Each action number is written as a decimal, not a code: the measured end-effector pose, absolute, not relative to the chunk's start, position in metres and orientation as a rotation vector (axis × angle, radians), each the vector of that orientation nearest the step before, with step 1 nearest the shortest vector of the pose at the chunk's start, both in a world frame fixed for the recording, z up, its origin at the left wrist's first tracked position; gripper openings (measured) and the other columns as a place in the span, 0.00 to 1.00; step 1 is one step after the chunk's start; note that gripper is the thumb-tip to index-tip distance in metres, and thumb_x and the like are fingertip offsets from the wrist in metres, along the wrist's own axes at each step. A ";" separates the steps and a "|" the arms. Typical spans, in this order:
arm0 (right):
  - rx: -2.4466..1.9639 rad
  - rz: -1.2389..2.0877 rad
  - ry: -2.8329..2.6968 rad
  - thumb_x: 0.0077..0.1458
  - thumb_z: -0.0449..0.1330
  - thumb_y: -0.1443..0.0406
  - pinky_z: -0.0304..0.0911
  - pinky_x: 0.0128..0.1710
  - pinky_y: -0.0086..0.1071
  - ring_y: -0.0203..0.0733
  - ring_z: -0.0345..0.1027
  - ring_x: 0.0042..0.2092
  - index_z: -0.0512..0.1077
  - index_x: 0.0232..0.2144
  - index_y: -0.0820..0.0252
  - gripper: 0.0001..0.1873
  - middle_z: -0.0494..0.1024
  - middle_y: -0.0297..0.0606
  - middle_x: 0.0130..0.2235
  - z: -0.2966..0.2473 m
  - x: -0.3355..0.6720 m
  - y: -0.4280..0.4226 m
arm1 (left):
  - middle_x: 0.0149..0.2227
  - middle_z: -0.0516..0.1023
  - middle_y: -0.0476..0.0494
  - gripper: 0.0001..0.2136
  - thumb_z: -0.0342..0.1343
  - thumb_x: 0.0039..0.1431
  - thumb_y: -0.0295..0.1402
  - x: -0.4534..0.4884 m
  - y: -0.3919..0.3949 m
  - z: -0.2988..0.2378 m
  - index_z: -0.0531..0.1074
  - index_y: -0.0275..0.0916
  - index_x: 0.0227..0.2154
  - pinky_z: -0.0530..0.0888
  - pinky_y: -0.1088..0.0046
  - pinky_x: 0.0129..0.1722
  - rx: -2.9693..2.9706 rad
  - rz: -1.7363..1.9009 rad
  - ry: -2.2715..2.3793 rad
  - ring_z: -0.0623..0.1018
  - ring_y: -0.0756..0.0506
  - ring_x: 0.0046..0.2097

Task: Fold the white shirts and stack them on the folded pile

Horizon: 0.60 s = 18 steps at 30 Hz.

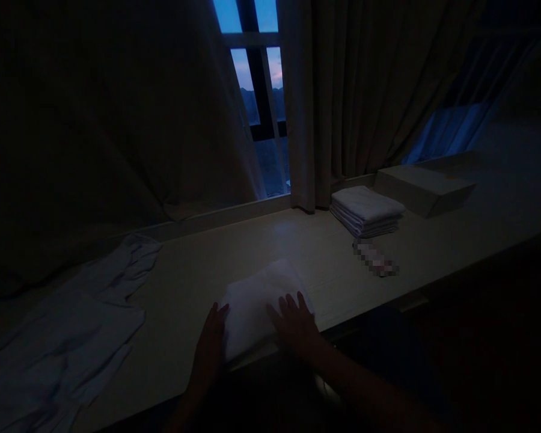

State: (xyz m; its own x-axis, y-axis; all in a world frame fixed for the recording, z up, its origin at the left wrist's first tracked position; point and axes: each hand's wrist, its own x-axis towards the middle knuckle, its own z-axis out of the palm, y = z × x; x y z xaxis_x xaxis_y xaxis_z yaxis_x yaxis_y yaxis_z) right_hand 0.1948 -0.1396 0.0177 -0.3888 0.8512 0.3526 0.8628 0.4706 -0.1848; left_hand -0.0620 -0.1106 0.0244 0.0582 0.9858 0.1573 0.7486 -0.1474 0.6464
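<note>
A folded white cloth (256, 294) lies flat near the front edge of the pale tabletop. My right hand (295, 322) rests on its right part with the fingers spread. At the cloth's left edge is my left hand (211, 334), fingers stretched forward along the side, seemingly touching it. Dim light hides whether the left thumb is on or under the fabric. Farther back on the right stands a neat stack of folded white cloths (367, 204). Loose, rumpled white cloths (72, 325) spread over the left end of the table.
A pale box (426, 186) sits behind the stack, by the wall. A small blurred-out item (375, 257) lies in front of the stack. Dark curtains (338, 90) hang along the back beside a window (264, 90). The tabletop (175, 337) ends close to my body.
</note>
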 end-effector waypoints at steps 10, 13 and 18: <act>-1.548 -0.113 -2.293 0.61 0.54 0.56 0.44 0.57 0.61 0.61 0.55 0.60 0.52 0.65 0.52 0.32 0.62 0.55 0.60 0.002 0.182 -0.131 | 0.68 0.51 0.44 0.26 0.48 0.60 0.47 -0.053 -0.126 0.020 0.61 0.44 0.60 0.56 0.56 0.65 1.926 0.874 1.729 0.55 0.41 0.67; -1.590 -0.110 -2.254 0.62 0.52 0.59 0.46 0.56 0.59 0.60 0.57 0.58 0.55 0.64 0.54 0.29 0.64 0.56 0.59 0.002 0.180 -0.131 | 0.69 0.47 0.42 0.28 0.51 0.59 0.46 -0.046 -0.128 0.013 0.59 0.43 0.61 0.55 0.55 0.66 2.063 0.855 1.740 0.52 0.41 0.68; -1.604 -0.088 -2.215 0.62 0.52 0.60 0.47 0.55 0.58 0.60 0.58 0.57 0.56 0.63 0.57 0.29 0.65 0.58 0.59 0.005 0.176 -0.130 | 0.69 0.47 0.39 0.28 0.46 0.63 0.43 -0.044 -0.131 -0.004 0.53 0.41 0.63 0.56 0.55 0.65 2.094 0.871 1.791 0.51 0.42 0.68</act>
State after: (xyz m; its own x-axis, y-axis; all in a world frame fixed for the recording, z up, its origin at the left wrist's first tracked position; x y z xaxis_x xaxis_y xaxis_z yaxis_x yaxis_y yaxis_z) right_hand 0.1760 -0.1297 0.0045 -0.2592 0.8981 0.3554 0.9234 0.3383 -0.1814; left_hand -0.0441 -0.1310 -0.0043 0.0647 0.9591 0.2756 0.8088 -0.2122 0.5484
